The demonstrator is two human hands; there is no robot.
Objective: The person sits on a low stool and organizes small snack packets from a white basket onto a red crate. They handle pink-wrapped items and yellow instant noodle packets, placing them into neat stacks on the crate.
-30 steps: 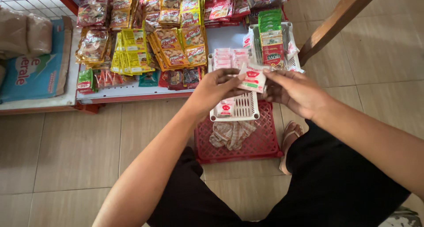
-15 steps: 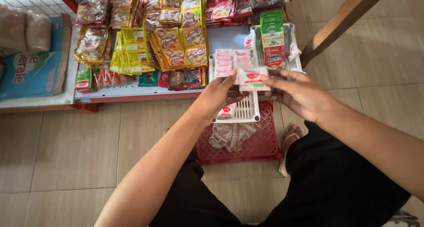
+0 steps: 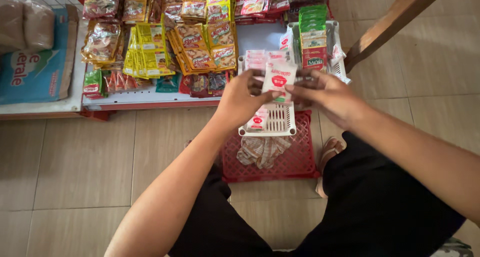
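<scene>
A small white sachet point(image 3: 278, 80) with a red emblem and red lettering sits just above the centre of the frame, held flat and face-up between both hands. The left hand point(image 3: 243, 98) pinches its left edge, fingers closed on the packet; the right hand point(image 3: 325, 94) closes on its right edge, so both hands are clamped on the same sachet. The packet looks rectangular and glossy, with a lighter strip along its top.

Directly under the hands is a white slotted basket point(image 3: 278, 124), and one more white-and-red sachet point(image 3: 258, 120) lies in it at the left side. More packets of the same kind point(image 3: 255, 59) stand in the far end of the basket, just above the hands. The white basket rests on a red plastic crate point(image 3: 295, 164), which stands on the tiled floor point(image 3: 75, 162); a checked cloth point(image 3: 262, 151) lies in the crate, partly tucked under the white basket.

At the upper right a second white basket point(image 3: 336, 49) holds an upright stack of green and red packets point(image 3: 313, 34). Across the upper part of the frame, a low shelf point(image 3: 145, 99) carries rows of hanging and lying snack and seasoning sachets, yellow ones point(image 3: 147, 49) at the left and orange ones point(image 3: 200, 44) beside them. At the far upper left lies a blue and white sack point(image 3: 35, 69).
</scene>
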